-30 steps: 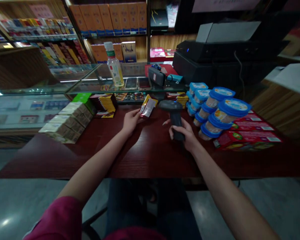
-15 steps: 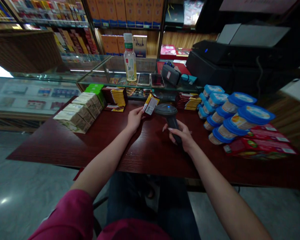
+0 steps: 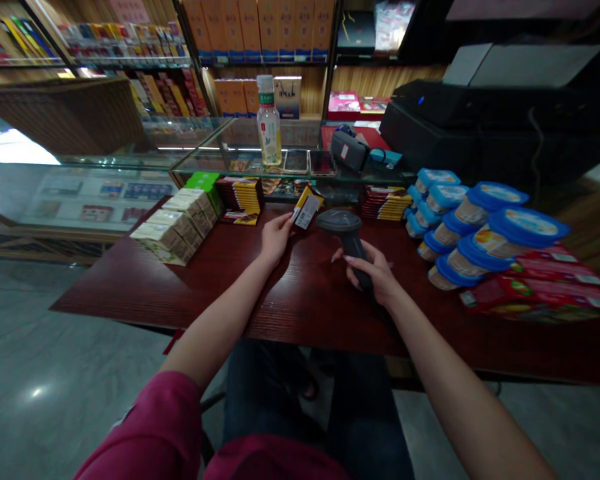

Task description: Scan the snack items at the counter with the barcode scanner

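My left hand point(image 3: 276, 236) grips a small yellow and white packet point(image 3: 307, 207), held tilted just above the dark red table point(image 3: 190, 293). My right hand point(image 3: 373, 271) is wrapped round the handle of a black barcode scanner point(image 3: 344, 228). The scanner's head points towards the packet, a short way to its right.
Stacked pale boxes point(image 3: 173, 227) and a green box point(image 3: 201, 181) lie at the left. Dark and yellow bars point(image 3: 241, 197) stand behind, more bars point(image 3: 383, 203) at the right. Blue-lidded tubs point(image 3: 480, 227) and red packs point(image 3: 545, 287) fill the right. A bottle point(image 3: 269, 123) stands on the glass counter point(image 3: 220, 150).
The packet has risen and tilted more upright in my left hand. My right hand has brought the scanner closer to it. The camera view has shifted to the left.
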The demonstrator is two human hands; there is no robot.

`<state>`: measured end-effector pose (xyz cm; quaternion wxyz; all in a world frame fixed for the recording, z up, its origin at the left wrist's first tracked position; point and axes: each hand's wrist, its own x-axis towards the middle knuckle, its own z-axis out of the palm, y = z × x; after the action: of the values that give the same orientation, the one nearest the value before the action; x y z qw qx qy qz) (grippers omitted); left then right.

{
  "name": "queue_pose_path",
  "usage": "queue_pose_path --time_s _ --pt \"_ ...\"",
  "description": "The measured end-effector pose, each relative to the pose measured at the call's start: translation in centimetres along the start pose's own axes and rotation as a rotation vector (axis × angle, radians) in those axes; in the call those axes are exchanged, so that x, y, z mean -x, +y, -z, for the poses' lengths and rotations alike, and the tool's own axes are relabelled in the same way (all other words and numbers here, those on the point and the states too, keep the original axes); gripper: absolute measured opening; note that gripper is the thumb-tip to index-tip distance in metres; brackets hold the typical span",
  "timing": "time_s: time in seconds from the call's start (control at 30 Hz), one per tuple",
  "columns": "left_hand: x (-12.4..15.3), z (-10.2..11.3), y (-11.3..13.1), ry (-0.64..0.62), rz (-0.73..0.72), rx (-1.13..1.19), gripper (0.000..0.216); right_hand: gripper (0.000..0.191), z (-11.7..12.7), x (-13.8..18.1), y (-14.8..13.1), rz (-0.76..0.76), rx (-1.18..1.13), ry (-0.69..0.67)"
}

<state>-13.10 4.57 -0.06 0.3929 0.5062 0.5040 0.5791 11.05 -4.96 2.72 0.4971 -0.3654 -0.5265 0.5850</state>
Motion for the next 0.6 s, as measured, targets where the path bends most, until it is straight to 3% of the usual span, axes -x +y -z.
queue_pose_path --time_s 0.13,0.23,0.4,0.5,0.6 --pt "0.3 4.2 1.5 0.033 -0.351 -0.442 0.032 0.039 0.1 0.0 0.1 0.005 -0.003 0.036" --pt "0.9 9.1 2.1 0.012 -0.482 -0.661 0.038 0.036 0.3 0.2 -0.1 0.006 0.003 0.04" --pt "1.5 15.4 1.3 -0.034 -0.454 -0.923 0.04 0.032 -0.4 0.4 -0.4 -0.009 -0.006 -0.021" --pt "1.2 16.4 0.8 -0.087 -0.357 -1.088 0.047 0.033 -2.3 -0.1 -0.1 -0.039 -0.015 -0.069" --pt "0.8 15.8 1.0 -0.099 -0.312 -1.255 0.052 0.033 -5.0 -1.4 0.4 -0.06 -0.039 -0.065"
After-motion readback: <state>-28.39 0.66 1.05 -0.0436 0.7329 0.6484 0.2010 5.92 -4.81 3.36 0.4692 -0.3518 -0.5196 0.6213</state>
